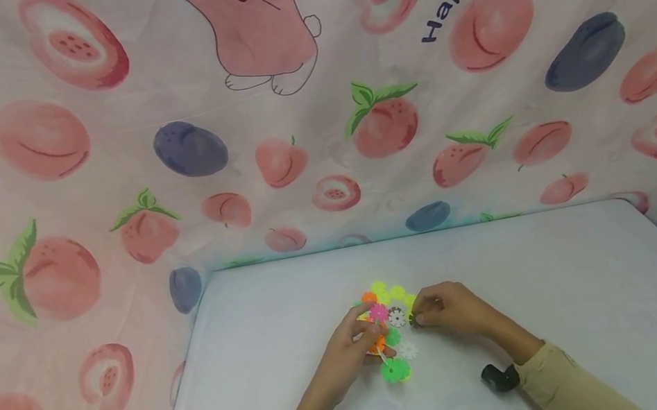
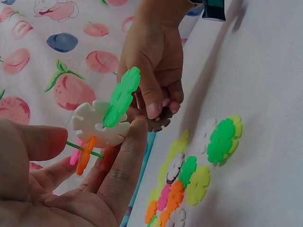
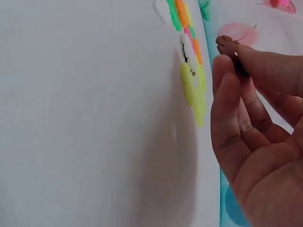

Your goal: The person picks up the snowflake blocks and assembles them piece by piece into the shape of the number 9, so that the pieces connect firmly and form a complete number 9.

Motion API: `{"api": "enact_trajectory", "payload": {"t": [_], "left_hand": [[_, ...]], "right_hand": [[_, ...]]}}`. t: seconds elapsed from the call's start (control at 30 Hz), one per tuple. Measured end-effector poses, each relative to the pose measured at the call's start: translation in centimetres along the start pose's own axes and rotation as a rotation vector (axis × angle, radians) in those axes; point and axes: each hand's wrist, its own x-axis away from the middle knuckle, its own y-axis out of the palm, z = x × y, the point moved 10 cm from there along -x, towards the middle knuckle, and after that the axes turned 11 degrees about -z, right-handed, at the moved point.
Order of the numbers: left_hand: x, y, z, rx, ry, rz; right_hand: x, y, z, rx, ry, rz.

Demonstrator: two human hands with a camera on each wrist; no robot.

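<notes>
My left hand (image 1: pixel 345 346) holds a small joined cluster of notched plastic snowflake discs. In the left wrist view, a white disc (image 2: pixel 87 125) sits at its middle. A green disc (image 2: pixel 124 97) slots into the white one, with an orange disc (image 2: pixel 85 156) and a pink disc (image 2: pixel 75 152) below. A thin green disc edge crosses there, by the thumb. To the right, my right hand (image 1: pixel 453 310) pinches a brown snowflake disc (image 2: pixel 159 124) between thumb and fingers. That brown disc stands just behind the cluster in the left wrist view, and whether they touch I cannot tell.
Several loose discs lie on the white table (image 1: pixel 261 354) beneath the hands, among them a yellow disc (image 2: pixel 198 185), a green disc (image 2: pixel 221 141) and a white disc (image 1: pixel 408 350). Fruit-print cloth (image 1: pixel 315 109) rises behind the table's far edge.
</notes>
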Motion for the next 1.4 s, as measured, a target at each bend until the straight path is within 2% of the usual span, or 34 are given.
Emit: {"api": "enact_trajectory", "payload": {"t": [0.23, 0.63, 0.77, 0.93, 1.2, 1.4], "left_hand": [[0.0, 0.2, 0.0, 0.004, 0.010, -0.003], [0.0, 0.3, 0.0, -0.065, 0.012, -0.010], [0.0, 0.4, 0.0, -0.090, 0.006, -0.014], [0.2, 0.5, 0.1, -0.072, -0.007, -0.020], [0.2, 0.8, 0.2, -0.058, 0.006, -0.034], [0.1, 0.9, 0.3, -0.080, 0.011, -0.049]], "right_hand": [[0.3, 0.0, -0.7, -0.132, -0.021, -0.011], [0.7, -0.5, -2.1, -0.150, 0.010, 0.037], [0.8, -0.6, -2.7, -0.161, -0.008, 0.043], [0.9, -0.7, -3.1, -0.168, -0.027, 0.047], [0.9, -0.8, -3.8, -0.176, -0.071, 0.061], [1.0, -0.8, -4.2, -0.205, -0.098, 0.062]]}}
